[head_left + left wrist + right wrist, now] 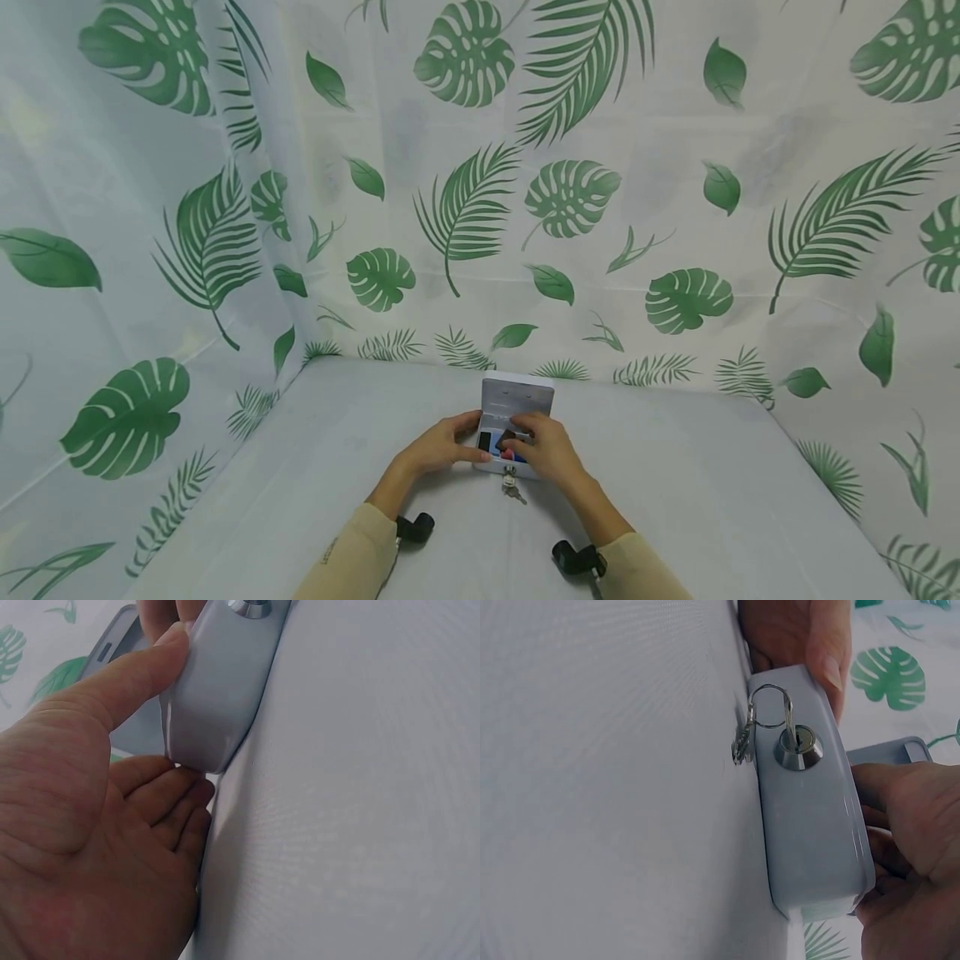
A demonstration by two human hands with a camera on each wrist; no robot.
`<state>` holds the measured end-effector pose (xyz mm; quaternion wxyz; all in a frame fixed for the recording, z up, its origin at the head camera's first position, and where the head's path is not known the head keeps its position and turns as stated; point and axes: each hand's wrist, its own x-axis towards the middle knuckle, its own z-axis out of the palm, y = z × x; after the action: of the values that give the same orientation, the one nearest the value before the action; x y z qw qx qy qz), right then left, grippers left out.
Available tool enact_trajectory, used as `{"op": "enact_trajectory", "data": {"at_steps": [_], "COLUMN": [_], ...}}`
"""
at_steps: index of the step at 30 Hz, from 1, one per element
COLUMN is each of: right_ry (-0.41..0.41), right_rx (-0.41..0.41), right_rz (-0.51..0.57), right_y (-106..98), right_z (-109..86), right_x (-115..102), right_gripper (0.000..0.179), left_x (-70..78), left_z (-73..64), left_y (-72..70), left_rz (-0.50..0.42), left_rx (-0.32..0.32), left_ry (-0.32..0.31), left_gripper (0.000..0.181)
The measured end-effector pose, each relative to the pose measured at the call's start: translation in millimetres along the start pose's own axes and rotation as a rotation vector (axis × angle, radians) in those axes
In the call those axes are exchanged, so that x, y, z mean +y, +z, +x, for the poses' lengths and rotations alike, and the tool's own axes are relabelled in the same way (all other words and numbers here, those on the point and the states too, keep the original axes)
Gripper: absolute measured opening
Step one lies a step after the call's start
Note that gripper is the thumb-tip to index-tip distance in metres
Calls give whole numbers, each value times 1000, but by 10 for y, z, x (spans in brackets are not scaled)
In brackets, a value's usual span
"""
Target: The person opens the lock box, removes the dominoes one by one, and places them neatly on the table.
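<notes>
On the worktop (697,483), shows box (814,814) already opened, apparently still to be shut, with left hand (437,446) clamped on its end and right hand (552,450) inside, grip unclear.

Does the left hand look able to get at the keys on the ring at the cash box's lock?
Probably yes: the keys sit outside the front of the cash box, with nothing visible between them and the left hand. It would likely have to loosen its grip on the box's left end first.

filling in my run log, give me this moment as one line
left hand: holds box side; right hand: partly inside box; lid: open; keys: hanging at lock
</notes>
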<state>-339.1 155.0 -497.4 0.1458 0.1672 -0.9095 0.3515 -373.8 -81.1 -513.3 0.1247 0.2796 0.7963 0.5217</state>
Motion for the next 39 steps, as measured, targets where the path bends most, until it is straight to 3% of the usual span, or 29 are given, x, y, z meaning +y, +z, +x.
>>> {"op": "enact_trajectory", "data": {"at_steps": [21, 39], "right_ry": [-26, 13], "right_rx": [-78, -110], "right_rz": [-109, -123], "right_y": [80, 83], "right_z": [49, 98], "right_x": [-36, -69], "right_gripper": [35, 18], "left_x": [24, 26], "left_z": [-11, -13], "left_y": [7, 5], "left_rz": [-15, -20], "left_rx": [0, 3], "left_ry": [-2, -1], "left_gripper": [86, 86]}}
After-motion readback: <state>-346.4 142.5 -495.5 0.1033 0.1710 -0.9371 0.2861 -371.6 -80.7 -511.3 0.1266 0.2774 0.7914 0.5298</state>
